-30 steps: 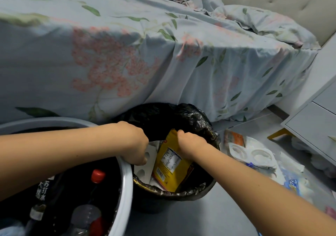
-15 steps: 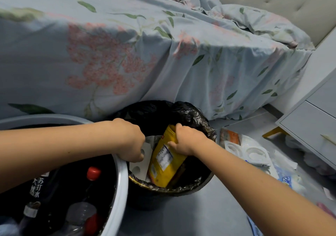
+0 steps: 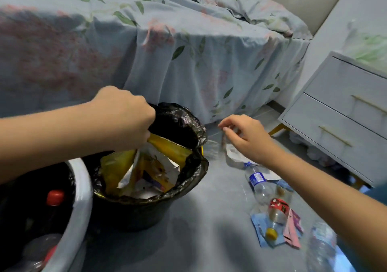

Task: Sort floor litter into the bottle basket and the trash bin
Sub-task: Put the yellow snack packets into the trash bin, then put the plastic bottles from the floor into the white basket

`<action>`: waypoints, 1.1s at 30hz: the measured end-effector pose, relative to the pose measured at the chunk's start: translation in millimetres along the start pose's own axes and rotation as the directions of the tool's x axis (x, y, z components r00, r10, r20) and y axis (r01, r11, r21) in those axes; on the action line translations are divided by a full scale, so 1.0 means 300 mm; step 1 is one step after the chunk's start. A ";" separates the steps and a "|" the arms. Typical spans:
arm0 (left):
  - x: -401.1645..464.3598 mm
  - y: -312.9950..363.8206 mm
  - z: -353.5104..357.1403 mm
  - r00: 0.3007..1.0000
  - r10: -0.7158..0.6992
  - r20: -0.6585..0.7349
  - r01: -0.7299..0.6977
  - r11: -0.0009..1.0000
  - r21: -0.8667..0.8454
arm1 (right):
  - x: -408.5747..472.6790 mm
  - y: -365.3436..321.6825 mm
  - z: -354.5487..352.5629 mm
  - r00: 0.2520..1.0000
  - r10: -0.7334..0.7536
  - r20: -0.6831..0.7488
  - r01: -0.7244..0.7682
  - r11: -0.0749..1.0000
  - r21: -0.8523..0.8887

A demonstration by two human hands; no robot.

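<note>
Bedroom floor [image 3: 209, 230], grey, beside a bed [image 3: 146, 52] with floral sheet; white drawers [image 3: 345, 112] at 3 o'clock. Left to right: white bottle basket [image 3: 77, 204] at 8 o'clock, bottles inside, one red-capped [image 3: 55, 197]. Trash bin [image 3: 136, 213] with black liner just beside it, centre. Left hand [image 3: 125, 114] over the bin, grip curled tight on a yellow wrapper [image 3: 167, 148], likely pushing it down so it stays in. Right hand [image 3: 247, 137] at 2 o'clock, grip loosely spread, holding nothing, hovering over a white tray [image 3: 234, 156], probably next pick. Clear bottle [image 3: 258, 182] with blue label, another bottle [image 3: 276, 211] with yellow cap and flat packets [image 3: 293, 230] lie at 4 o'clock, unsorted.
</note>
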State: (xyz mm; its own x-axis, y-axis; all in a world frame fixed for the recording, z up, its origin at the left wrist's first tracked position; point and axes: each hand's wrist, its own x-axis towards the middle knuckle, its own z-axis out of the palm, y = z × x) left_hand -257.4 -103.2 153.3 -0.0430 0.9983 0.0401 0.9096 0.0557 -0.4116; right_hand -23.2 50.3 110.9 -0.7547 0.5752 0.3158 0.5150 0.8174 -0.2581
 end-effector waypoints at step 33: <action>0.159 0.715 0.206 0.751 0.660 0.017 -0.589 0.681 -0.434 | -0.611 0.637 0.282 0.604 0.640 0.475 -0.023 0.610 -0.792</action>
State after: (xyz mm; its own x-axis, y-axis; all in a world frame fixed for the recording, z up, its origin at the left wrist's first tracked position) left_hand -89.9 -42.4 10.6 0.5615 0.7866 -0.2568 0.8244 -0.5585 0.0916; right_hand 179.1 98.4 -73.7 -0.3193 0.8550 -0.4087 0.6539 0.5110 0.5580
